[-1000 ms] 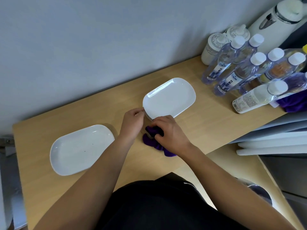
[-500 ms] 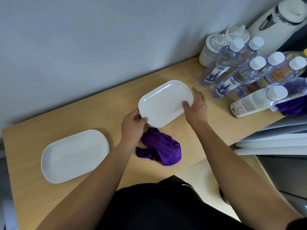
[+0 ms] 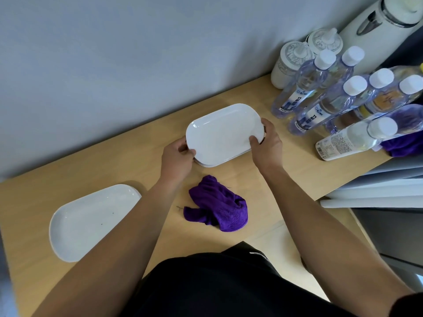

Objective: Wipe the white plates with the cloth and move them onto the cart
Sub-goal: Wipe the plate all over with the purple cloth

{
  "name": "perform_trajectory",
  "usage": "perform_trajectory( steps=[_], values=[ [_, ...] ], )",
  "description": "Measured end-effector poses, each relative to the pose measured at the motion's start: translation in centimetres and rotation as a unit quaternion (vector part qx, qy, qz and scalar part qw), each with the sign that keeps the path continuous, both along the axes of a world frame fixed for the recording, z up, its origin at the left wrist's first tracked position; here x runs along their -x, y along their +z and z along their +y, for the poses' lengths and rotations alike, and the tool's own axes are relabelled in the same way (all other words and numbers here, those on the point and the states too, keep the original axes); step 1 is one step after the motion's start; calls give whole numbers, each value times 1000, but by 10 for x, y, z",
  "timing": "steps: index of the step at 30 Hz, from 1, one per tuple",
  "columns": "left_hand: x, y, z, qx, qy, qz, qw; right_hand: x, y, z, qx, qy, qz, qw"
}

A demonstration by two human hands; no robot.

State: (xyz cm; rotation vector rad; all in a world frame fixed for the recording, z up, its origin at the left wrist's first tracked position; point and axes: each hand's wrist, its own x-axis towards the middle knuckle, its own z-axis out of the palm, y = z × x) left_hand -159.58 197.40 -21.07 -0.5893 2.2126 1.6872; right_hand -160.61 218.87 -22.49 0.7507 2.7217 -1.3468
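Upper right: water bottles (image 3: 320, 104) crowd the surface (image 3: 320, 177), just beside the right hand (image 3: 266, 145) gripping the held plate (image 3: 224, 133).
Centre: crumpled purple cloth (image 3: 217, 204) lies just below that plate.
Lower left: second white plate (image 3: 87, 223) fills the corner.
Left-centre: bare strip along the wall (image 3: 114, 65).

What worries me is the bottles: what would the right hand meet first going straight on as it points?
Likely the wall. The right hand, gripping the plate, points that way; past the plate only bare table shows. The bottles stand right of that line, though depth is unclear.
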Motion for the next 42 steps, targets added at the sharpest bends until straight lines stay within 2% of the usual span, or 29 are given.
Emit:
perform_trajectory(
  steps=[2, 4, 6, 7, 10, 15, 18, 21, 25, 28, 31, 33, 34, 36, 38, 40, 42],
  values=[
    [-3, 0, -1, 7, 5, -8, 1000, -6, 5, -9, -57, 0, 15, 998],
    [-10, 2, -3, 41, 9, -29, 999, -18, 15, -20, -101, 7, 90, 991],
    [-21, 3, -8, 81, 7, -44, 996, -36, 27, -32, -71, 57, 160, 983],
    [-28, 4, -12, 106, -9, -39, 994, -46, 31, -38, -40, 100, 153, 982],
    [-48, 7, -21, 161, -99, -34, 981, -79, 27, -52, -26, 223, 61, 973],
    [-74, 13, -16, 129, -218, -39, 967, -108, 6, -52, -118, 303, -107, 940],
    [-85, 15, -16, 113, -222, -41, 968, -111, 18, -53, -49, 293, -113, 948],
    [-93, 26, -24, 80, -227, -29, 970, -111, 42, -59, 37, 278, -52, 959],
    [-98, 54, -37, 44, -244, 27, 968, -112, 76, -69, 130, 280, 33, 950],
    [-101, 67, -53, 21, -215, 67, 974, -110, 89, -71, 135, 303, 73, 940],
    [-103, 73, -69, -9, -180, 111, 977, -101, 90, -67, 88, 376, 30, 922],
    [-106, 75, -76, -18, -147, 124, 981, -97, 91, -66, 58, 441, -13, 896],
    [-108, 76, -78, -24, -129, 127, 983, -96, 93, -66, 57, 462, -6, 885],
    [-114, 75, -83, -33, -108, 120, 986, -96, 99, -73, 108, 473, 44, 873],
    [-120, 73, -90, -39, -98, 105, 989, -98, 105, -85, 197, 455, 66, 866],
    [-125, 70, -101, -24, -83, 99, 991, -102, 107, -102, 279, 420, 35, 863],
    [-130, 68, -118, 6, -54, 101, 993, -106, 103, -121, 316, 379, -6, 870]
  ],
)
